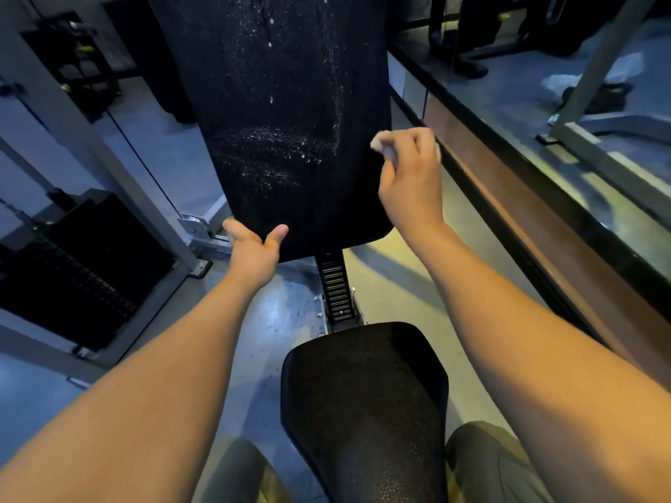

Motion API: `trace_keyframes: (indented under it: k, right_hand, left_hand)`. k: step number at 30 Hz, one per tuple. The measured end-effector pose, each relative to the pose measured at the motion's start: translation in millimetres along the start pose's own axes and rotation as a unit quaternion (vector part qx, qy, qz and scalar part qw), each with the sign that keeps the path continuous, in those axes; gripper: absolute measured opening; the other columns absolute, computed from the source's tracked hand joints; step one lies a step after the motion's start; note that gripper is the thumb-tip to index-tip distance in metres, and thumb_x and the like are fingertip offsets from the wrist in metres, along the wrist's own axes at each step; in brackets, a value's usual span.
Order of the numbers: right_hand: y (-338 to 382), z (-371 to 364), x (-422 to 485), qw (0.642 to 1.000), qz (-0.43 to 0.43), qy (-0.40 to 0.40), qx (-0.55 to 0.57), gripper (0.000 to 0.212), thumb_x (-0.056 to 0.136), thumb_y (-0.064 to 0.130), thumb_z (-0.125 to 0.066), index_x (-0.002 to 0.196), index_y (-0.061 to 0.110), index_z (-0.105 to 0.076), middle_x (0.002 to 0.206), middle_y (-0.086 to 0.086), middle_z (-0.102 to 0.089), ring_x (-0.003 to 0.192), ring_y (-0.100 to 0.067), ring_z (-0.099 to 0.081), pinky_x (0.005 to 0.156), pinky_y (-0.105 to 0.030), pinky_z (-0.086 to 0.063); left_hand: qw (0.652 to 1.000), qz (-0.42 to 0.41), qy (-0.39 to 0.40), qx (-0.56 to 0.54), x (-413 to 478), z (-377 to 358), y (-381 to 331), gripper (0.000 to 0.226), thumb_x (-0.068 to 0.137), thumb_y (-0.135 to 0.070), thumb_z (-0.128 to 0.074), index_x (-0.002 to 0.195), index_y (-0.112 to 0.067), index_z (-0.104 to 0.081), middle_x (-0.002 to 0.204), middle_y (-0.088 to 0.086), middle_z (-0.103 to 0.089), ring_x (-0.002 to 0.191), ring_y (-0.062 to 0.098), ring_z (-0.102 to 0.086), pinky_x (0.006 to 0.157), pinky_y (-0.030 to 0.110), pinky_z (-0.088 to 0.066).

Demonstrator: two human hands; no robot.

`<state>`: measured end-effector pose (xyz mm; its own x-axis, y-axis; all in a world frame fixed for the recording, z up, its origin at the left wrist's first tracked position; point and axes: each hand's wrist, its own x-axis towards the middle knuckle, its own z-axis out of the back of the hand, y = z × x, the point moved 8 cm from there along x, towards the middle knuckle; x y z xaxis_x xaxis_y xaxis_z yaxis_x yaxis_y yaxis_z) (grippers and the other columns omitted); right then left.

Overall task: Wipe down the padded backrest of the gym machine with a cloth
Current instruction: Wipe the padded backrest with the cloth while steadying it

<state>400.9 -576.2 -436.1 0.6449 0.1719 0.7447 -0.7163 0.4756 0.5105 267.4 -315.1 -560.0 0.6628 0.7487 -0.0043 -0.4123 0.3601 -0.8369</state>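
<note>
The black padded backrest (283, 103) rises in the centre, speckled with white droplets and streaks down its middle and lower part. My left hand (252, 248) holds its bottom left edge, thumb on the front face, fingers behind the pad. My right hand (410, 176) hovers at the backrest's right edge with curled fingers closed round a small crumpled white cloth (379, 139), of which only a bit pokes out at the fingertips. The black seat pad (363, 393) lies below, between my knees.
A weight stack (80, 270) and grey frame post (120, 183) stand on the left. A metal seat-adjustment rail (336, 288) joins backrest and seat. A mirrored wall with a wooden ledge (544, 226) runs along the right. Grey floor surrounds the machine.
</note>
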Motion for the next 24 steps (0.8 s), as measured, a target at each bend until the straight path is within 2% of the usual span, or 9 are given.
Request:
trace_keyframes:
  k: [3,8,9,11,14,17,20,22,24]
  right_hand:
    - [3,-19,-29,1.000,-0.006,0.028,0.001,0.022,0.097,0.005,-0.057,0.114,0.014,-0.067,0.108,-0.008,-0.056,0.098,-0.029,-0.056,0.085,-0.034,-0.050]
    - [11,-55,-119,0.984,0.046,0.170,0.007,0.030,0.093,-0.001,-0.062,0.119,0.013,-0.068,0.108,-0.008,-0.056,0.095,-0.026,-0.051,0.080,-0.040,-0.052]
    - [10,-53,-115,0.984,0.054,0.172,0.011,0.028,0.093,-0.001,-0.062,0.117,0.013,-0.068,0.106,-0.008,-0.054,0.094,-0.027,-0.052,0.079,-0.039,-0.053]
    - [1,-38,-93,0.993,0.031,0.117,0.015,0.024,0.095,0.002,-0.059,0.113,0.015,-0.068,0.104,-0.007,-0.051,0.095,-0.027,-0.053,0.081,-0.035,-0.051]
    - [-23,-20,-74,0.996,-0.086,0.010,0.027,0.025,0.099,0.005,-0.056,0.119,0.017,-0.064,0.113,-0.006,-0.052,0.103,-0.025,-0.056,0.090,-0.030,-0.051]
    - [-3,-43,-104,0.993,-0.096,0.050,0.049,0.027,0.099,0.005,-0.055,0.124,0.013,-0.062,0.115,-0.007,-0.053,0.103,-0.024,-0.055,0.092,-0.026,-0.048]
    - [19,-66,-134,0.986,-0.041,0.144,0.070,0.027,0.100,0.007,-0.057,0.125,0.014,-0.063,0.116,-0.007,-0.052,0.105,-0.025,-0.058,0.093,-0.038,-0.054]
    - [16,-59,-128,0.987,-0.033,0.139,0.077,0.026,0.099,0.008,-0.058,0.122,0.015,-0.065,0.116,-0.005,-0.053,0.105,-0.025,-0.060,0.094,-0.039,-0.054]
    - [7,-43,-114,0.990,-0.074,0.088,0.077,0.027,0.099,0.008,-0.058,0.123,0.017,-0.065,0.117,-0.001,-0.049,0.105,-0.019,-0.058,0.097,-0.027,-0.051]
  left_hand:
    - [1.000,0.001,0.008,0.002,0,-1,0,0.058,0.093,-0.048,-0.065,0.118,-0.025,-0.018,0.132,-0.002,-0.033,0.119,0.029,-0.050,0.094,0.054,-0.055]
    - [1.000,0.002,0.012,0.008,2,-1,1,0.058,0.092,-0.051,-0.065,0.116,-0.027,-0.018,0.132,-0.003,-0.032,0.122,0.028,-0.049,0.096,0.053,-0.055]
    - [1.000,0.000,0.011,0.007,2,0,1,0.058,0.091,-0.051,-0.065,0.117,-0.027,-0.019,0.133,-0.002,-0.033,0.123,0.028,-0.049,0.096,0.053,-0.054]
    - [1.000,-0.004,0.010,0.007,3,0,2,0.058,0.091,-0.051,-0.065,0.119,-0.026,-0.020,0.133,-0.002,-0.033,0.123,0.029,-0.048,0.096,0.053,-0.054]
    - [1.000,-0.005,0.013,0.008,4,-1,2,0.060,0.089,-0.053,-0.065,0.118,-0.028,-0.019,0.135,-0.001,-0.032,0.125,0.029,-0.047,0.096,0.054,-0.054]
    - [1.000,-0.012,0.018,0.010,3,0,1,0.060,0.089,-0.055,-0.064,0.115,-0.030,-0.017,0.135,-0.002,-0.031,0.124,0.029,-0.047,0.096,0.054,-0.054]
    - [1.000,-0.007,0.026,0.011,1,2,-1,0.061,0.088,-0.057,-0.064,0.115,-0.029,-0.017,0.136,-0.002,-0.030,0.123,0.030,-0.049,0.096,0.053,-0.055]
    - [0.999,-0.003,0.031,0.011,-3,3,-4,0.063,0.088,-0.058,-0.065,0.115,-0.026,-0.018,0.134,-0.005,-0.026,0.119,0.028,-0.050,0.095,0.052,-0.055]
    - [0.999,0.000,0.041,0.019,-7,5,-6,0.064,0.090,-0.059,-0.063,0.119,-0.022,-0.019,0.132,-0.008,-0.020,0.118,0.027,-0.051,0.099,0.050,-0.053]
